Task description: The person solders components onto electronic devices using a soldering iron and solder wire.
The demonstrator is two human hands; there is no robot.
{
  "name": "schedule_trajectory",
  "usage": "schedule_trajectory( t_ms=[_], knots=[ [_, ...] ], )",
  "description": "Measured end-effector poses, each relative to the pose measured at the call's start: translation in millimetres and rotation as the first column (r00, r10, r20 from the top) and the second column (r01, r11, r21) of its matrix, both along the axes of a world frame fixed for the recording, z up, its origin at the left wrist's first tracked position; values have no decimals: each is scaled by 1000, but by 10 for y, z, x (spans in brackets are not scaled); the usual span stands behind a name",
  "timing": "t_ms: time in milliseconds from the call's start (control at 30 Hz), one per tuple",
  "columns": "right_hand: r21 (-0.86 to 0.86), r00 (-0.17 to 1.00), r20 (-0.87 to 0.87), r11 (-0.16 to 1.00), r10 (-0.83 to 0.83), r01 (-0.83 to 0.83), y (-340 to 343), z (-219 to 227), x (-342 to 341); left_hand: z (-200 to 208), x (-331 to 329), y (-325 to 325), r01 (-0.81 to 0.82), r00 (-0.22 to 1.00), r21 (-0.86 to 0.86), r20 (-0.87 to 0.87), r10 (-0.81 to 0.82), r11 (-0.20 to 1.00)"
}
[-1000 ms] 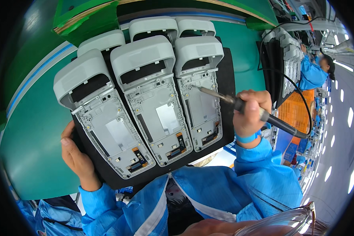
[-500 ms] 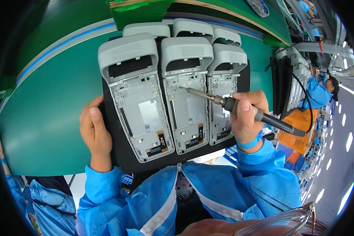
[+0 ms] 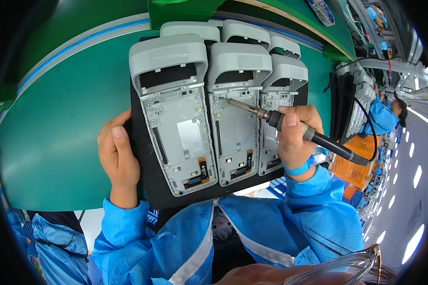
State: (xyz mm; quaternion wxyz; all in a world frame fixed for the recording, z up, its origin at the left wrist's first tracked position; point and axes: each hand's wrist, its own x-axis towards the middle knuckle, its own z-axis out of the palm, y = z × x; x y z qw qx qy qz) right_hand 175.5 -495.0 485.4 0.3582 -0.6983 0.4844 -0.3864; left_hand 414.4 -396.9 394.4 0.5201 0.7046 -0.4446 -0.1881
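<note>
My right hand (image 3: 298, 137) is closed around a soldering iron (image 3: 335, 146), a blue band at its wrist. The iron slants up and left, its tip over the upper left of the middle grey plastic housing (image 3: 235, 109); I cannot tell whether it touches. Beside that one lie a left housing (image 3: 178, 107) and a right housing (image 3: 277, 100), each with a raised hooded far end. All rest on a black tray or mat (image 3: 152, 190). My left hand (image 3: 120, 159) lies at its left edge, fingers bent toward the edge and thumb apart, holding nothing.
More grey housings (image 3: 190, 31) stand behind the front row. Green matting (image 3: 62, 142) covers the table. The iron's black cable (image 3: 376, 135) loops up at the right, near stacked black trays (image 3: 340, 102) and an orange crate (image 3: 352, 159). A person in blue (image 3: 385, 114) sits farther off.
The view has shifted slightly, so the housings and tray appear farther right. The iron's tip has moved a little up on the middle housing. Both hands keep nearly the same pose.
</note>
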Motion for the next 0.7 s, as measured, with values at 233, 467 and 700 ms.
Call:
schedule_trajectory(
  t_ms=[233,467,700],
  knots=[
    [23,1000,4,1000,-11,11,7,7,4,-1,-10,0,-4,1000,-1,-17,4,1000],
    [4,1000,-3,1000,-3,3,13,3,21,0,-6,2,-14,1000,1,-7,14,1000],
    [-19,1000,-2,1000,9,-9,14,10,14,-6,-6,3,-4,1000,1,0,4,1000]
  ],
)
